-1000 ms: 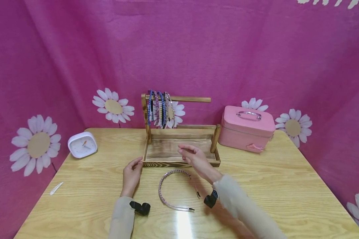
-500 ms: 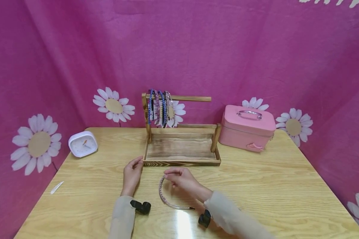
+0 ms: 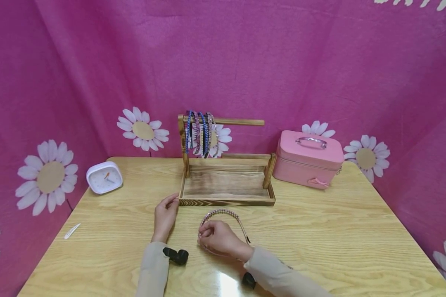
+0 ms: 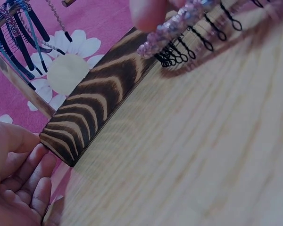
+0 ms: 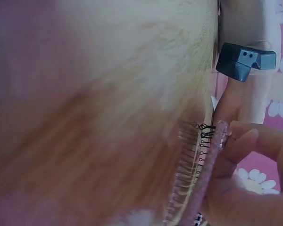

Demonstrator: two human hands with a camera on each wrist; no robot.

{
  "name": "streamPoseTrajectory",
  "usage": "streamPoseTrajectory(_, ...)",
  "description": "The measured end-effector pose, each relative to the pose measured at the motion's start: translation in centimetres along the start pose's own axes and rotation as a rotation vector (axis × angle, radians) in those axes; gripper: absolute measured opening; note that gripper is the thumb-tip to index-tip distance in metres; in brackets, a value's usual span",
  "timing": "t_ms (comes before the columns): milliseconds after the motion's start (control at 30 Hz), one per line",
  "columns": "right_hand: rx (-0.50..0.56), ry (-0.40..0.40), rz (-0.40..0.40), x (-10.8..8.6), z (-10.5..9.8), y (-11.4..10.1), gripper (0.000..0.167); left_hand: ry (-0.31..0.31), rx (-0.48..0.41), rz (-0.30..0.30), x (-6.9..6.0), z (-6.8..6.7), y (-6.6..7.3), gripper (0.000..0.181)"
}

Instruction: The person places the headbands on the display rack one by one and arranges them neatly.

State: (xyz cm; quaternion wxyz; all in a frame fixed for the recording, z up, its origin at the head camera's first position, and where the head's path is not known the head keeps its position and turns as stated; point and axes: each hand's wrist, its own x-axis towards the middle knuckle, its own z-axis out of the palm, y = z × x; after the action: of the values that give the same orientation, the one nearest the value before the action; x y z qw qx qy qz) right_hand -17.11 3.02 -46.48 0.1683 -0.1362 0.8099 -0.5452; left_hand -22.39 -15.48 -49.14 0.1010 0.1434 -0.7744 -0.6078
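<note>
In the head view a pink beaded headband (image 3: 221, 211) lies on the table, in front of a wooden headband stand (image 3: 226, 202). My right hand (image 3: 221, 238) pinches the headband's left side between thumb and fingertips. The right wrist view shows the beaded band (image 5: 205, 183) at those fingertips, its wire loops facing away from the palm. With thumb and fingertips my left hand (image 3: 165, 216) holds the stand's front left corner, which the left wrist view shows as a dark striped edge (image 4: 92, 108). Part of the headband is hidden behind my right hand.
Several beaded headbands (image 3: 197, 134) hang at the left of the stand's rail (image 3: 241, 121). A pink vanity case (image 3: 308, 159) stands to the right. On the left are a white clock (image 3: 104, 177) and a white hair clip (image 3: 72, 231). A flowered magenta cloth (image 3: 245, 53) surrounds the table.
My right hand has come down from over the stand's tray to the headband, then slid along to its left side. The left hand has stayed at the stand's corner.
</note>
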Motion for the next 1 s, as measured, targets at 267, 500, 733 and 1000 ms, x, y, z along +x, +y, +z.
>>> streamPoseTrajectory(267,-0.121,0.021,0.028,0.0,0.4,-0.3,0.018,0.003,-0.002,-0.003,0.1,0.0,-0.1,0.031)
streamPoseTrajectory(500,-0.16,0.01,0.051,-0.1,0.6,-0.4,0.015,0.01,-0.007,-0.001,0.2,0.1,-0.1,0.03)
streamPoseTrajectory(733,-0.087,0.001,0.044,-1.0,0.2,-0.4,0.017,0.006,-0.004,-0.01,0.1,0.2,0.0,0.031)
streamPoseTrajectory(1000,-0.023,0.035,0.026,-2.8,-1.0,-0.4,0.023,0.015,0.004,-0.001,0.2,0.1,-0.1,0.03)
